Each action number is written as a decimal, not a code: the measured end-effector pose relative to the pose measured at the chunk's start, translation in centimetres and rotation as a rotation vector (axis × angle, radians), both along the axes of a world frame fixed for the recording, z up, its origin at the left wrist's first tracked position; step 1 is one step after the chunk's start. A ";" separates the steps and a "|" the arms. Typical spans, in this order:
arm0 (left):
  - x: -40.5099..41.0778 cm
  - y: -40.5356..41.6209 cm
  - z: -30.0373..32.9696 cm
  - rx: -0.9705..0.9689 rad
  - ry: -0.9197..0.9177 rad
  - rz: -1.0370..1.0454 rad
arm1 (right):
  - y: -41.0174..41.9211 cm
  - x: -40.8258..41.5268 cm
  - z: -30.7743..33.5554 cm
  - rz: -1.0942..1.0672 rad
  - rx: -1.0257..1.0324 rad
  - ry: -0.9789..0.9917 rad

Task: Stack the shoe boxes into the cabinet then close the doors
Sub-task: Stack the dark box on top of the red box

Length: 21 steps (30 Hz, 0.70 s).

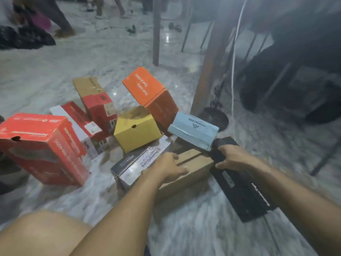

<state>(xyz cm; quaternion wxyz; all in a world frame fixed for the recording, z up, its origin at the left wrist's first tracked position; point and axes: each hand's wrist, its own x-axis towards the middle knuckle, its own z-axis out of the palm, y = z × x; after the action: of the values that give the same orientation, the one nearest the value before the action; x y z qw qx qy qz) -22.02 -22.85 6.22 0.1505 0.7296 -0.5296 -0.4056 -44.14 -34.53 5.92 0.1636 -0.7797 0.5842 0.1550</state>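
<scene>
Left hand (167, 168) flat on brown shoe box (186, 174); right hand (233, 157) grips black shoe box (241, 185); cardboard likely light, stiff; hold long sides

Indoor room, likely a home or shared living space. Evidence: polished marble-pattern floor (114, 52); shoe boxes (137, 129) scattered on it; dark wooden furniture legs (156, 30); loose footwear (175, 26) by the far wall; bare-legged people (60, 17) standing behind.

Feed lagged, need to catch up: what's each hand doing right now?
Left hand: open, fingers resting on the brown cardboard box, not gripping.
Right hand: closed, gripping the end of the black box.
</scene>
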 end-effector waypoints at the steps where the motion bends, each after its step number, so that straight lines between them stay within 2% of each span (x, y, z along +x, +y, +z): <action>1: -0.3 -0.3 -0.8 0.025 -0.029 -0.019 | -0.5 -1.1 -1.2 -0.061 -0.013 0.011; 7: -1.2 -2.0 -2.9 0.085 -0.129 -0.084 | -1.2 -5.8 -5.9 -0.399 0.068 0.058; 11: -3.8 -3.4 -3.8 0.054 -0.049 -0.102 | 0.0 -7.0 -7.9 -0.460 0.148 0.096; 16: -7.0 -4.5 -4.7 0.086 -0.077 -0.211 | 0.9 -6.2 -8.0 -0.439 0.037 0.178; 21: -8.2 -4.5 -5.5 0.117 -0.131 -0.289 | 1.4 -6.1 -7.4 -0.657 0.052 0.101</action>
<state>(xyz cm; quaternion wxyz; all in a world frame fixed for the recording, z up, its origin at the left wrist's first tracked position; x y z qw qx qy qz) -30.24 -27.30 0.74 0.0130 0.6781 -0.6133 -0.4048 -50.21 -33.12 -1.52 0.1954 -0.5365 0.8077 0.1472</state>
